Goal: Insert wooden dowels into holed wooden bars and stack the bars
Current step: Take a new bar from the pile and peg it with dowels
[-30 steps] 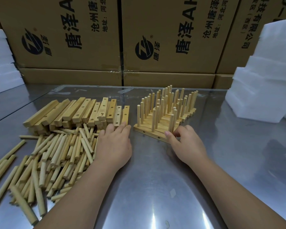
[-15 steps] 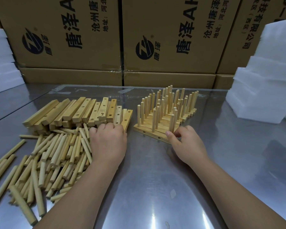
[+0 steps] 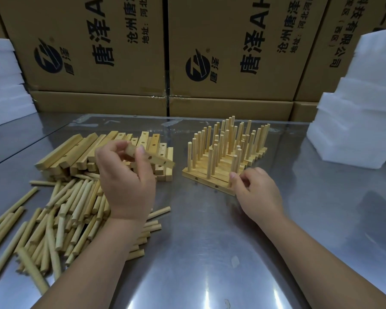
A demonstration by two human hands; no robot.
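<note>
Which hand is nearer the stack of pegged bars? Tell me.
Right. The right hand is at the stack of pegged bars, pinching its near corner dowel. The left hand holds a loose bar off to the stack's left, apart.

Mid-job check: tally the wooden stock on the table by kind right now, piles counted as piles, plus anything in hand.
Holed bar held in the left hand: 1
Pile of loose holed bars: 1
Pile of loose dowels: 1
Stack of doweled bars, right hand gripping its near corner: 1
Total: 4
</note>
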